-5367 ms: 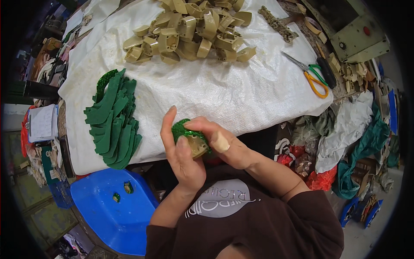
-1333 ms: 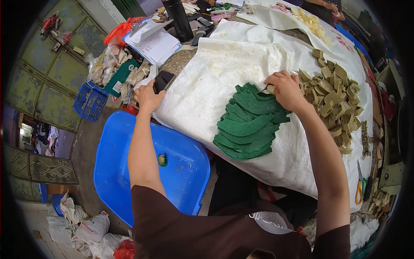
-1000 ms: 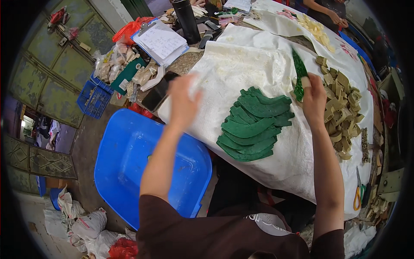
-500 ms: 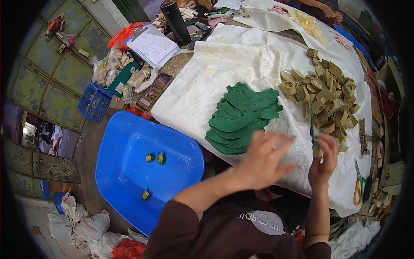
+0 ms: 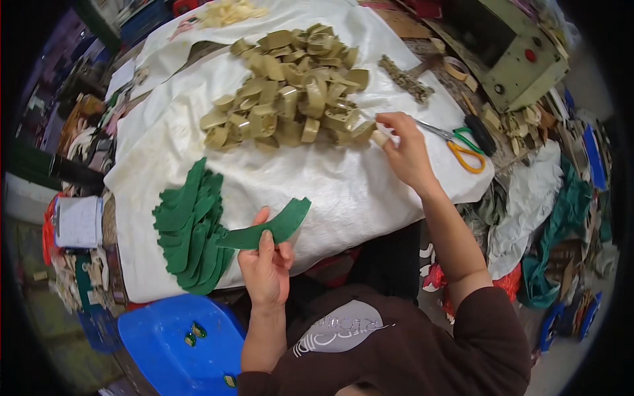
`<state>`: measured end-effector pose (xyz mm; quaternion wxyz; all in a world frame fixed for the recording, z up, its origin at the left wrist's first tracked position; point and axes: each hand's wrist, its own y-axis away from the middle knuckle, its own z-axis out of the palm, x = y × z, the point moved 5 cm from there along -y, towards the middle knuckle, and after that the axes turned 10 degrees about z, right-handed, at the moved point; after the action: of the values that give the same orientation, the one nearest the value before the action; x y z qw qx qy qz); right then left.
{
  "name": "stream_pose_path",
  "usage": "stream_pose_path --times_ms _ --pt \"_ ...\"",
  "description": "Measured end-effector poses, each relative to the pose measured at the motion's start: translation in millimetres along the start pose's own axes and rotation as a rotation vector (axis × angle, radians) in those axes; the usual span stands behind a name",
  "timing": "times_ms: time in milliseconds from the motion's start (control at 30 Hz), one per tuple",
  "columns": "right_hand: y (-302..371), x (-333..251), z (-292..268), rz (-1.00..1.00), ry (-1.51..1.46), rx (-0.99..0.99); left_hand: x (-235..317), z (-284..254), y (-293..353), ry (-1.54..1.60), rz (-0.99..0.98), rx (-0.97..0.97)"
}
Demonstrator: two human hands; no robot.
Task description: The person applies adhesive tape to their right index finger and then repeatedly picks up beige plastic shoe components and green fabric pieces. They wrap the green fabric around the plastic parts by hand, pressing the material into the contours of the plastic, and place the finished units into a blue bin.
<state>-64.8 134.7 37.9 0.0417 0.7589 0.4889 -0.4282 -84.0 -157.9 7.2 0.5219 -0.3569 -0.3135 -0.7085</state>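
My left hand (image 5: 264, 270) is closed around a curved green fabric piece (image 5: 285, 222), thumb on top, its free end pointing right. Just left of it lies a fanned stack of similar green pieces (image 5: 188, 231) on the white sheet. At the right edge of a heap of olive-tan curved pieces (image 5: 290, 92), my right hand (image 5: 404, 146) has thumb and index finger at an olive curved piece (image 5: 363, 130), seemingly pinching its edge. The thumb tip carries a pale cover. Part of that piece blends into the heap.
Scissors with orange and green handles (image 5: 465, 150) lie right of my right hand, beside a black-handled tool (image 5: 480, 135). A blue tub (image 5: 155, 350) with a few small green-and-tan pieces stands at lower left. A green metal machine (image 5: 505, 59) is at far right.
My view has swung right. My left hand, earlier empty with fingers spread, now holds a green fabric piece. My right hand, earlier with a thin green piece upright, is at the olive heap's edge.
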Motion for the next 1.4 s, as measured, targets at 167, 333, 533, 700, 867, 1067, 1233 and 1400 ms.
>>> stream_pose_path --times_ms 167,333,533,700,867,1067,1233,1400 --pt "-3.3 2.6 8.0 -0.140 0.182 -0.110 -4.0 8.3 3.4 0.046 0.010 -0.145" --pt "18.0 -1.0 7.3 -0.077 0.077 -0.184 -6.3 9.3 7.2 0.132 -0.039 -0.213" --pt "13.7 31.8 19.6 0.424 -0.559 0.033 -7.9 14.3 4.2 0.120 -0.040 -0.187" --pt "19.7 2.9 7.1 0.350 -0.660 0.024 -4.8 9.0 4.6 0.077 -0.014 -0.181" --pt "45.9 -24.3 -1.4 0.035 -0.221 -0.017 -3.7 2.8 4.0 0.023 0.019 -0.154" --pt "50.5 -25.5 5.4 -0.182 0.196 0.001 -2.7 4.5 6.9 0.024 -0.004 -0.173" --pt "70.7 -49.0 -3.8 0.079 -0.407 -0.085 3.1 -3.0 8.5 -0.056 0.104 -0.120" --pt "88.0 -117.7 14.7 -0.181 -0.833 -0.326 6.3 1.7 13.2 0.008 0.124 -0.163"
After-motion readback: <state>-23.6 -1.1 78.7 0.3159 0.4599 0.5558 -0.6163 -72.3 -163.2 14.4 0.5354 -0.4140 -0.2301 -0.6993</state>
